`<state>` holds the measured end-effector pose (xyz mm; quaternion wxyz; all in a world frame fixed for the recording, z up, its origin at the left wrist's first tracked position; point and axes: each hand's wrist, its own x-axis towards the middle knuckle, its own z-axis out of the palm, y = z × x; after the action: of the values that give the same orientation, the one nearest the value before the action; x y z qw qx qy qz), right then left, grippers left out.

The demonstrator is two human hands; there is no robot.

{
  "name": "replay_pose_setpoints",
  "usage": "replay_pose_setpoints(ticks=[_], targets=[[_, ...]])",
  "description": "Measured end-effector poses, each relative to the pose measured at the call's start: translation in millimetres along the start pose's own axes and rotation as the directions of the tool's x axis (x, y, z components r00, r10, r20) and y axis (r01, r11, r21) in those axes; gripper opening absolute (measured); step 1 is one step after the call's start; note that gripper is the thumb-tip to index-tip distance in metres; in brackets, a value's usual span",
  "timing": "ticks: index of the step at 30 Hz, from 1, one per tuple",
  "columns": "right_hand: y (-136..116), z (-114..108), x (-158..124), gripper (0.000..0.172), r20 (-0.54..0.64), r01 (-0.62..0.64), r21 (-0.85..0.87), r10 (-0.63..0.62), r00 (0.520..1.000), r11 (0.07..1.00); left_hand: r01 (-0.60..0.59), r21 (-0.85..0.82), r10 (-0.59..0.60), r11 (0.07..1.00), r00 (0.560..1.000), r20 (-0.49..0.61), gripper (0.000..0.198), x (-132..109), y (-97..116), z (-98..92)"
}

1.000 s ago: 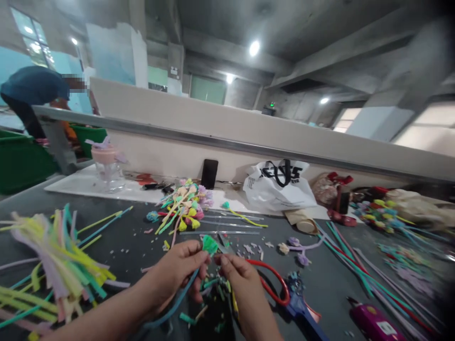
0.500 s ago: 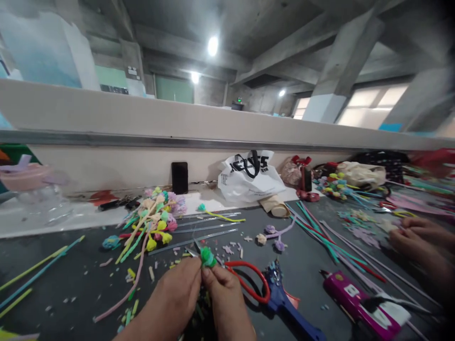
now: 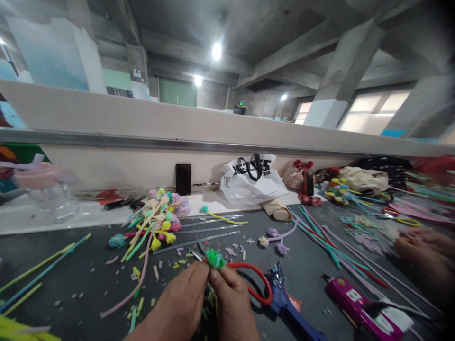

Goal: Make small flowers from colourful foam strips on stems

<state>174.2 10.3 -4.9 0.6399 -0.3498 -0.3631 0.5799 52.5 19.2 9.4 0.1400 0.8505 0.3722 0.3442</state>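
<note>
My left hand (image 3: 179, 298) and my right hand (image 3: 232, 296) meet at the table's near side, both closed, their fingertips pinching a small fuzzy green flower (image 3: 215, 259) that looks made of pipe cleaner. The flower sticks up above my thumbs; its lower end is hidden by my fingers. Just behind it lie scissors with red handles (image 3: 266, 284) to the right and open blade tips showing to the left; their middle is covered by the flower and my right hand. Beside the handles rests a blue glue gun (image 3: 284, 300).
A bunch of pipe-cleaner flowers (image 3: 159, 222) lies at back left, and a purple-and-cream sprig (image 3: 280, 237) right of centre. Loose stems (image 3: 341, 251), a magenta tool (image 3: 359, 303) and cut scraps are scattered about. A white bag (image 3: 252, 182) and phone (image 3: 183, 179) stand behind. Another person's hands (image 3: 423, 246) work at right.
The whole view has shifted a little, so things sit slightly further right. The green flower is turned somewhat between my fingertips and shows more of its petals. Both hands keep their pinch.
</note>
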Motion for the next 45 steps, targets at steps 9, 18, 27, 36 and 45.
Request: replay_pose_setpoints(ticks=[9,18,27,36,45], targets=[[-24.4,7.1,1.3,0.009,0.046,-0.071,0.340,0.058,0.997,0.938,0.260,-0.270,-0.241,0.927,0.965,0.104,0.019,16.1,21.5,-34.9],[-30.1,12.8,-6.7,0.013,0.273,-0.279,0.310,0.196,0.942,0.909,0.410,-0.286,-0.391,0.866,0.912,0.124,0.008,32.9,14.0,-76.4],[-27.7,15.9,-7.4,0.021,0.327,-0.220,0.154,0.160,0.931,0.963,0.167,-0.147,-0.163,0.975,0.986,0.040,0.024,19.1,7.4,-63.9],[-13.1,-4.4,-4.4,0.018,0.294,0.084,-0.184,-0.027,0.955,0.979,0.194,-0.234,-0.194,0.953,0.981,0.024,0.030,21.6,2.6,-59.2],[-15.8,0.1,-4.0,0.022,0.241,0.117,-0.185,-0.070,0.968,0.976,0.207,-0.577,0.008,0.790,0.938,0.348,0.030,26.0,-2.4,-52.3]])
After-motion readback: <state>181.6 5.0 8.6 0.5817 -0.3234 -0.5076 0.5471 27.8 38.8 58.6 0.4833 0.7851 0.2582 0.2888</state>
